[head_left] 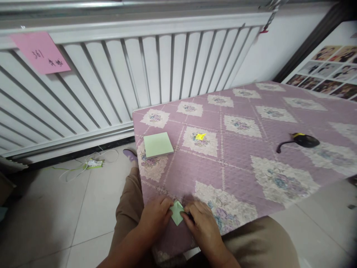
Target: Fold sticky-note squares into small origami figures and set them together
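Note:
A small piece of light green paper (177, 213), folded to a diamond shape with crease lines, lies at the near edge of the cloth-covered table. Its left side is pinched by my left hand (156, 216), the fingers closed at the paper's edge. On the opposite side my right hand (203, 223) grips the paper between thumb and fingers. Farther up the table rests a square stack of light green paper (158, 144). To the right of that stack sits a small yellow folded paper piece (200, 137).
A purple floral tablecloth (200, 167) covers the table. At its right lies a black object with a thin handle and yellow marking (306, 140). A white radiator (167, 67) bearing a pink note (41, 52) stands behind. On the left floor are a power strip (94, 163) and cables.

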